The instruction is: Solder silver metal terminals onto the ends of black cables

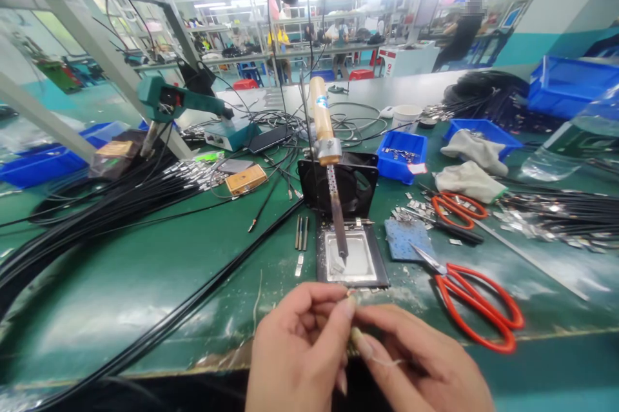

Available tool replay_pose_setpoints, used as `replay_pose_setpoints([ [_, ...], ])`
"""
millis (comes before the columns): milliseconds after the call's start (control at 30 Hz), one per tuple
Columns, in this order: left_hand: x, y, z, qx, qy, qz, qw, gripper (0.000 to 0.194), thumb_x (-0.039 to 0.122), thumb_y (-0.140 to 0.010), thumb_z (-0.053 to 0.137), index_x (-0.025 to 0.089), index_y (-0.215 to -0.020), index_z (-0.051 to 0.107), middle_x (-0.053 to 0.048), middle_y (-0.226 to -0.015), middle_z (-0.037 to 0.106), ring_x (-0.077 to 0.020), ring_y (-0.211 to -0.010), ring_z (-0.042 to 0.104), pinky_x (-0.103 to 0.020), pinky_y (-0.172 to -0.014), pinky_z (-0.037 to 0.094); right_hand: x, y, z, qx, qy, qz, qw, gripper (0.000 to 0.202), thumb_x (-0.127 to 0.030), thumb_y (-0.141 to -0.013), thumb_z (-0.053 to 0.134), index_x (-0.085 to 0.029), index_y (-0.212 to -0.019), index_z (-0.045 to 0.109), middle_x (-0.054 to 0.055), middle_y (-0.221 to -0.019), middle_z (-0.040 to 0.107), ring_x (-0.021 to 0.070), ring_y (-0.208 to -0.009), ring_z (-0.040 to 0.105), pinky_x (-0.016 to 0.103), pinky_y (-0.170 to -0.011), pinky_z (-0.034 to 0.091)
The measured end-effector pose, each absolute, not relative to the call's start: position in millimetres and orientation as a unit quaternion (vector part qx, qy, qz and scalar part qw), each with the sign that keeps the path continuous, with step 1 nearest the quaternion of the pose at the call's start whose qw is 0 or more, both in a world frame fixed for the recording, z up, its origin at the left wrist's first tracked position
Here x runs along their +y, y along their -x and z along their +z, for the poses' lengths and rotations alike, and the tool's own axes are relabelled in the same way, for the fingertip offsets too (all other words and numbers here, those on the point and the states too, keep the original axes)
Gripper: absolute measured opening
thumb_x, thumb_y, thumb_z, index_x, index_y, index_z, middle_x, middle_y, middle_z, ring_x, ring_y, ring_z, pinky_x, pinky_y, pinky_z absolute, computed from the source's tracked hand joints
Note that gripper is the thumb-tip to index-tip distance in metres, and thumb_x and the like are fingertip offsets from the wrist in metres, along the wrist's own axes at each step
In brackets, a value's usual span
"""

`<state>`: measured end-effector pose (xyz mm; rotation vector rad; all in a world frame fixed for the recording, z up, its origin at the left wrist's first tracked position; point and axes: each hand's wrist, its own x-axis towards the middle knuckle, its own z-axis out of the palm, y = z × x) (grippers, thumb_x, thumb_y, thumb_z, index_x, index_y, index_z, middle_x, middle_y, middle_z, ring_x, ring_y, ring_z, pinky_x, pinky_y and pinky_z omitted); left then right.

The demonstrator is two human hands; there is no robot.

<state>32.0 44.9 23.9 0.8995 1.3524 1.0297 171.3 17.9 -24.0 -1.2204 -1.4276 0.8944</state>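
My left hand (302,341) is closed in a pinch at the table's front edge, with a small reddish wire end (351,293) showing at its fingertips. Right beside it, my right hand (420,357) is also pinched, and a thin pale strand (387,361) sticks out past its thumb. The fingers hide most of what lies between the hands. Just beyond them, a wooden-handled soldering iron (322,109) hangs tip-down in a clamp. Its tip is over a silvery, shallow tray (355,264) in a dark frame.
Red-handled scissors (476,299) lie right of my hands, near a blue sponge (406,239) and metal connector bits. A black fan (360,186) stands behind the iron. Black cables (193,309) cross the left side. A blue bin (401,157) and gloves (469,183) sit farther right.
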Motion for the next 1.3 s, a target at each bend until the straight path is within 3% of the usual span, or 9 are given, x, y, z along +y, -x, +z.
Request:
replay_pose_setpoints([
  [167,52,-33,28,0.583,-0.388,0.444,0.559,0.021,0.035,-0.08,0.083,0.017,-0.085,0.075,0.003,-0.058,0.068,-0.0052,-0.04,0.053,-0.011,-0.039,0.045,26,-168,-26,-0.6,0.495,0.35,0.522,0.029,-0.022,-0.089,0.071,-0.032,-0.114,0.079,0.0,-0.101,0.083,0.0152,-0.073,0.078,0.017,-0.068,0.064],
  [267,54,-34,29,0.595,-0.378,0.45,0.548,0.018,0.032,-0.078,0.083,0.016,-0.082,0.075,0.003,-0.056,0.067,-0.0053,-0.04,0.052,-0.011,-0.039,0.043,27,-167,-32,-0.612,0.488,0.338,0.523,0.031,-0.021,-0.089,0.071,-0.031,-0.118,0.077,0.002,-0.106,0.083,0.0146,-0.066,0.076,0.017,-0.057,0.063],
  [400,58,-33,27,0.592,-0.38,0.439,0.559,0.018,0.033,-0.078,0.083,0.017,-0.082,0.075,0.003,-0.056,0.067,-0.006,-0.039,0.052,-0.012,-0.038,0.044,27,-167,-38,-0.635,0.476,0.323,0.516,0.04,-0.019,-0.091,0.067,-0.036,-0.127,0.072,-0.001,-0.113,0.081,0.0089,-0.05,0.066,0.014,-0.043,0.055],
  [600,59,-33,27,0.593,-0.372,0.448,0.555,0.013,0.028,-0.078,0.082,0.017,-0.08,0.075,0.004,-0.053,0.065,-0.0052,-0.039,0.051,-0.011,-0.039,0.043,28,-168,-39,-0.645,0.476,0.304,0.515,0.041,-0.017,-0.09,0.067,-0.034,-0.128,0.072,0.001,-0.112,0.081,0.0097,-0.043,0.061,0.017,-0.035,0.051],
  [867,59,-33,28,0.587,-0.386,0.442,0.557,0.013,0.028,-0.078,0.081,0.017,-0.082,0.075,0.003,-0.057,0.067,-0.0061,-0.04,0.053,-0.012,-0.039,0.045,28,-167,-37,-0.632,0.465,0.332,0.523,0.042,-0.017,-0.091,0.067,-0.035,-0.129,0.071,-0.002,-0.115,0.08,0.0075,-0.059,0.068,0.011,-0.056,0.058],
  [1100,59,-32,28,0.59,-0.394,0.444,0.547,0.015,0.031,-0.081,0.08,0.016,-0.084,0.075,0.003,-0.058,0.067,-0.0057,-0.041,0.053,-0.011,-0.04,0.045,28,-165,-40,-0.631,0.465,0.341,0.52,0.042,-0.019,-0.093,0.064,-0.036,-0.131,0.068,-0.001,-0.113,0.079,0.0087,-0.05,0.062,0.018,-0.046,0.054],
  [1300,60,-30,26,0.59,-0.397,0.437,0.55,0.018,0.034,-0.083,0.079,0.017,-0.084,0.075,0.003,-0.059,0.067,-0.007,-0.043,0.054,-0.012,-0.04,0.045,29,-165,-38,-0.633,0.453,0.342,0.527,0.044,-0.016,-0.092,0.064,-0.035,-0.132,0.068,-0.001,-0.112,0.079,0.0083,-0.056,0.066,0.015,-0.051,0.055],
])
